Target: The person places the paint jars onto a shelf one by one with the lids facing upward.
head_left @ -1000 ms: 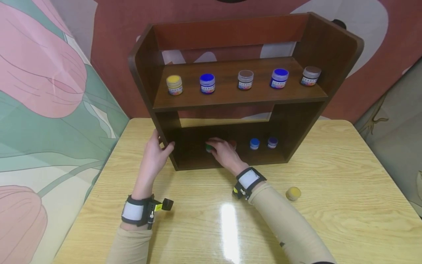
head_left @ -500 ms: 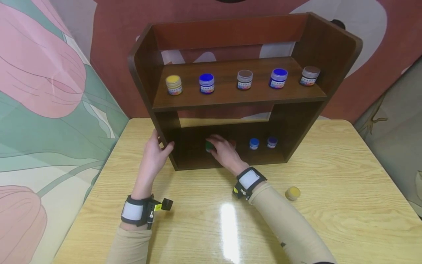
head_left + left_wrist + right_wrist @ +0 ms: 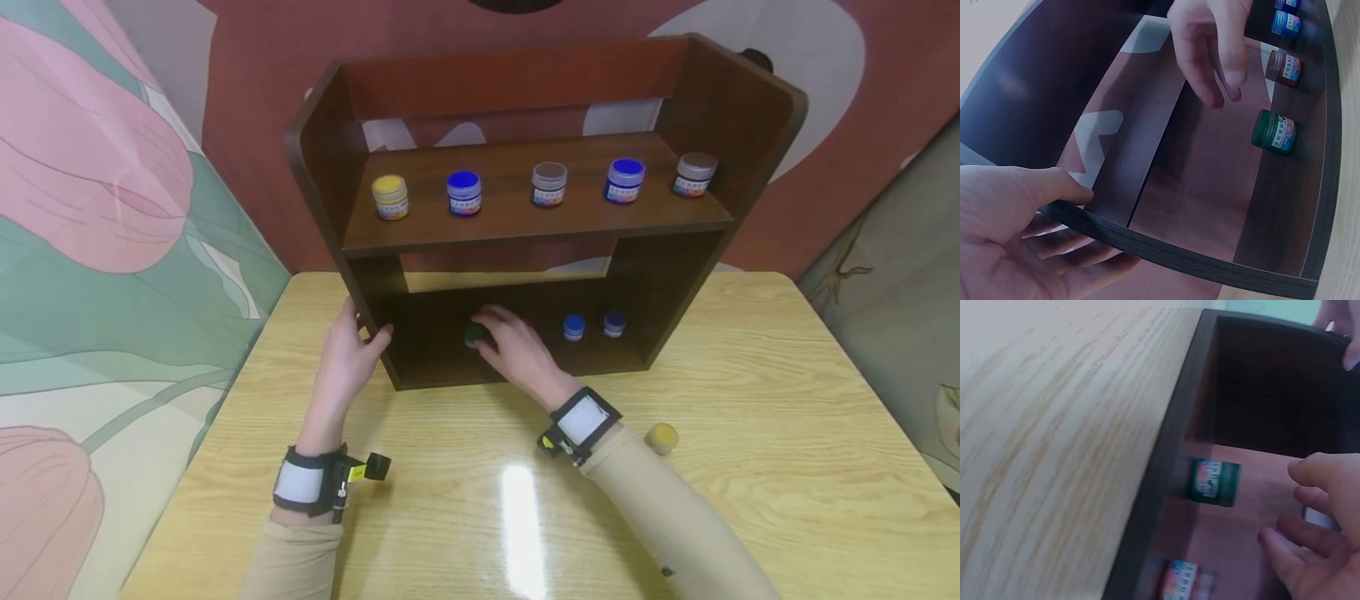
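Note:
My left hand [image 3: 351, 350] grips the left side panel of a dark brown two-tier wooden shelf [image 3: 540, 235]; in the left wrist view its thumb lies inside and its fingers outside. Inside the lower tier, my right hand [image 3: 519, 346] hovers by a green paint jar [image 3: 474, 335]. The right wrist view shows a gap between its loosely bent fingers and the green jar [image 3: 1215, 482], which stands on the lower board. A red-brown jar [image 3: 1284, 67] stands beside the green one; the right hand hides it in the head view.
Two blue-toned jars [image 3: 573, 327] stand farther right on the lower tier. The upper tier bears a row of several jars, with a yellow jar [image 3: 391, 197] leftmost. Another yellow jar [image 3: 662, 438] sits on the wooden table [image 3: 787, 433], right of my right wrist.
My right hand has come off the green jar and drawn slightly up and right, showing more of the jar. The left hand keeps its grip on the shelf. The head view has shifted slightly.

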Tool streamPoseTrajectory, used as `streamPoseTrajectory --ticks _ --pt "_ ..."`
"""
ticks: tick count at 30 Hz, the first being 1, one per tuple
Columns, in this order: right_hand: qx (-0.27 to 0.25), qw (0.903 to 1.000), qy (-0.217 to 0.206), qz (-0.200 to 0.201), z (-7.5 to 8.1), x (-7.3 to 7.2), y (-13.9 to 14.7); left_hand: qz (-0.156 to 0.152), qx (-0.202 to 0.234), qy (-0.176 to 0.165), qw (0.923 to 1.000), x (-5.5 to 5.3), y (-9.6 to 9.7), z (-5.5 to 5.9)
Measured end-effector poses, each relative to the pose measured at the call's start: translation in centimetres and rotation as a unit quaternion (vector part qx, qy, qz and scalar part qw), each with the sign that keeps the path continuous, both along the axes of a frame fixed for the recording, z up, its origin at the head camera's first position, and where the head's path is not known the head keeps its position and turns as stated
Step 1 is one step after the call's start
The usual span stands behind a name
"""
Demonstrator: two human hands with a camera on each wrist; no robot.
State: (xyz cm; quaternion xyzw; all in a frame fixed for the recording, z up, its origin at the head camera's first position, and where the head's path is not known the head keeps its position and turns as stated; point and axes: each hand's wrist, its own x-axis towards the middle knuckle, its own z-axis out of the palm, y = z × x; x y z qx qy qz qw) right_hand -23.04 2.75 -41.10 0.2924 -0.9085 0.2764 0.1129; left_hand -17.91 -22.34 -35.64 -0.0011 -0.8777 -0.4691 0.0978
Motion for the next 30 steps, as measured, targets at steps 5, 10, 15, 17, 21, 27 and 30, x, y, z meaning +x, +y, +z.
streamPoseTrajectory --ticks 5,10,15,17,21,27,30 --pt "0.004 1.0 0.002 0.002 1.0 1.4 1.2 -0.002 -0.001 -0.001 1.0 0.0 0.1 -0.1" --pt "0.022 0.9998 0.001 0.001 1.9 2.5 2.5 -0.001 -0.001 0.002 1.0 0.1 0.1 -0.2" --pt "0.044 0.999 0.002 0.001 2.4 3.6 3.9 0.0 -0.005 0.007 1.0 0.1 0.0 -0.2" --pt "0.046 0.9989 0.004 0.003 2.5 4.0 4.6 0.0 -0.007 0.008 0.9999 0.1 0.0 -0.2" --pt "0.035 0.9994 -0.003 0.008 2.6 4.6 6.3 -0.001 -0.007 0.012 0.9999 0.1 0.0 -0.1" --pt "0.042 0.9983 -0.04 -0.01 2.8 5.3 9.3 -0.002 -0.005 0.014 0.9999 0.1 0.0 -0.2" --pt "0.048 0.9969 -0.061 -0.01 2.7 5.6 10.7 0.0 -0.007 0.013 0.9999 0.1 0.0 -0.2"
